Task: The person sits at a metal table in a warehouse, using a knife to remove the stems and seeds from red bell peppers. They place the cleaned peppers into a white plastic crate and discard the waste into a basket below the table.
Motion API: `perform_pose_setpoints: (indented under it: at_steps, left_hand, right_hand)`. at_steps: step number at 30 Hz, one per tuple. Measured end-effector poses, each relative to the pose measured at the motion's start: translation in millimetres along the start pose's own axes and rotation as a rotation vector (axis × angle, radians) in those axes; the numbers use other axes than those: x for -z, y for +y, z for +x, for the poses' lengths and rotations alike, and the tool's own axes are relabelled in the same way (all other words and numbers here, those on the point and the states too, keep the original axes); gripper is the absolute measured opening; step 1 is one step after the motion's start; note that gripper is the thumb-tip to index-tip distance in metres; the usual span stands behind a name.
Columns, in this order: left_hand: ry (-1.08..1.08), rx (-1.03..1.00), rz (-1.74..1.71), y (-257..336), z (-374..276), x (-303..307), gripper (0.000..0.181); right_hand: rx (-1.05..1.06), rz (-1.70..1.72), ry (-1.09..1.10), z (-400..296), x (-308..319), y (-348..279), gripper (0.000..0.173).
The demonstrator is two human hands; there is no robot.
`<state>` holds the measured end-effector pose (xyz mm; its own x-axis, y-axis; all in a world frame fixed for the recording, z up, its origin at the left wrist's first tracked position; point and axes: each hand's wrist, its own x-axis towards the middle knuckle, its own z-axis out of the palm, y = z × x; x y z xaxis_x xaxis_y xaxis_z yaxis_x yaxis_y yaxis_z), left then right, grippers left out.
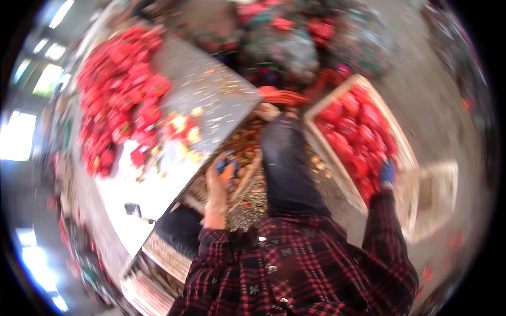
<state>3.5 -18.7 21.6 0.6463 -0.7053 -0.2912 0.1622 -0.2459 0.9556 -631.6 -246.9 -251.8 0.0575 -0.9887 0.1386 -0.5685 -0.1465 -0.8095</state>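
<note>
My right hand (387,173), in a blue glove or wrap, rests at the right side of a crate (344,187) filled with red bell peppers (352,130); blur and the angle hide whether it grips one. Near the table's edge, above a lower crate of pepper cores (245,146), is my left hand (226,170), with blue and orange material about its fingers; what it holds, if anything, is unclear. On the metal table (221,94) lie a large heap of red peppers (118,94), cut pale and red pieces (184,130), and a cleaver or broad-bladed knife (136,210).
Bulging mesh sacks (284,51) with red contents stand beyond my legs. An empty-looking pale crate (438,197) adjoins the full one at the right. More crates (166,252) sit below the table's near corner. Scraps and seeds litter the floor (253,197).
</note>
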Motion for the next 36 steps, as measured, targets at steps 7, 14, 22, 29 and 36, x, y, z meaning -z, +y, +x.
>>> perform_pose_setpoints:
  at_steps: [7,14,22,29,36]
  left_hand:
    - [-0.106,-0.082,-0.317,-14,13,51,0.054]
    - [0.460,-0.490,1.183,47,106,76,0.032]
    - [0.380,-0.398,1.139,42,169,99,0.039]
    - [0.067,-0.207,-0.951,15,123,141,0.032]
    - [-0.107,-0.287,-0.410,37,17,68,0.061]
  right_hand:
    - [-0.281,-0.969,-0.233,7,-19,-147,0.039]
    - [-0.350,-1.263,-0.423,34,10,-121,0.037]
    - [0.061,-0.478,-0.148,50,-36,-284,0.036]
    - [0.487,0.496,-0.446,10,-159,-546,0.032]
    - [-0.154,1.202,-1.177,-30,-296,-559,0.046]
